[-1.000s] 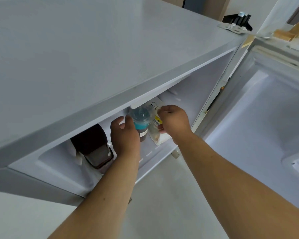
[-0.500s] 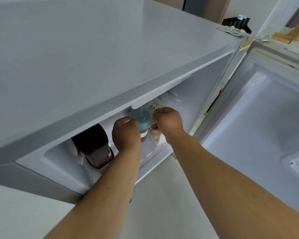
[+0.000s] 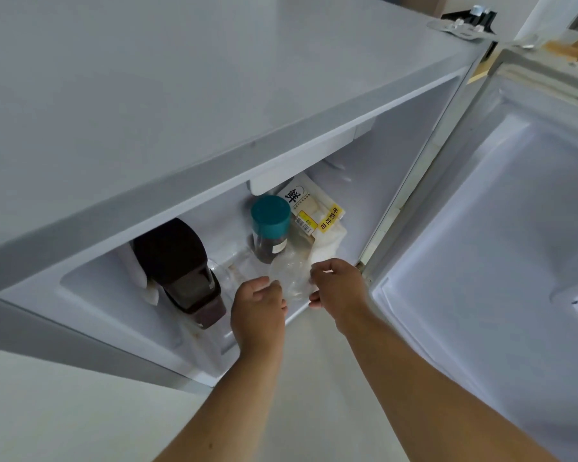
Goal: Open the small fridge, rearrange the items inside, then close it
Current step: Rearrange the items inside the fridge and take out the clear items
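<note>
The small grey fridge (image 3: pixel 214 95) stands open, its door (image 3: pixel 498 228) swung out to the right. On its floor a jar with a teal lid (image 3: pixel 269 225) stands upright in the middle, free of both hands. Behind and right of the jar lies a bread bag (image 3: pixel 317 208) with a yellow label. Its clear crumpled end (image 3: pixel 291 275) reaches the front edge. My right hand (image 3: pixel 337 288) pinches that clear end from the right. My left hand (image 3: pixel 257 308) is curled against its left side; its grip is hidden.
A dark brown lidded container (image 3: pixel 177 261) sits at the left of the compartment, with a white cloth or paper (image 3: pixel 137 268) behind it. The door's white inner liner fills the right. A metal hinge plate (image 3: pixel 454 28) sits on the fridge's top right corner. Pale floor lies below.
Both hands have drawn back from the jar and bag to the front edge. The jar now stands alone, and the view has dropped to show more of the inside.
</note>
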A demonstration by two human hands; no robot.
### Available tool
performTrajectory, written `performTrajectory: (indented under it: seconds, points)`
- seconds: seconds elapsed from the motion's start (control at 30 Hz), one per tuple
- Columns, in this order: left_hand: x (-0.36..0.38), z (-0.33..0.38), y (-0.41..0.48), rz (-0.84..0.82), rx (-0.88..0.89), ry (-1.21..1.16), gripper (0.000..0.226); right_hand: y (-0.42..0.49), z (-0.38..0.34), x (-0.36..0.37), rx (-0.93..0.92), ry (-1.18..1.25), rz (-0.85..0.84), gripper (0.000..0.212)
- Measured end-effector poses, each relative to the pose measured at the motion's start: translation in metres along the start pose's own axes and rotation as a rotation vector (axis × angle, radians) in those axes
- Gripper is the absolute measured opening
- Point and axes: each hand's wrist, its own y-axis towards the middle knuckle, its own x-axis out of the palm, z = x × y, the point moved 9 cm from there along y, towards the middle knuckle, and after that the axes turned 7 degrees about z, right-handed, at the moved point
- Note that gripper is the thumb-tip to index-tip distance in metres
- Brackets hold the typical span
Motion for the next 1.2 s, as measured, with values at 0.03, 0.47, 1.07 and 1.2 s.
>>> performTrajectory:
  seconds: [0.03, 0.47, 1.07, 1.2]
  points:
    - [0.000, -0.007, 0.003, 0.010, -0.021, 0.011, 0.013, 0.003, 0.004, 0.001, 0.007, -0.022, 0.001, 0.010]
    - [0.019, -0.050, 0.038, 0.028, -0.194, -0.001, 0.003, 0.033, 0.022, 0.032, 0.058, -0.158, -0.074, 0.010]
    - [-0.016, 0.020, -0.016, -0.047, 0.319, 0.565, 0.066, -0.025, -0.027, 0.087, -0.217, -0.199, -0.334, 0.041]
    - [-0.007, 0.024, 0.000, -0.036, 0.271, 0.578, 0.065, -0.021, -0.030, 0.100, -0.104, -0.163, -0.381, 0.046]
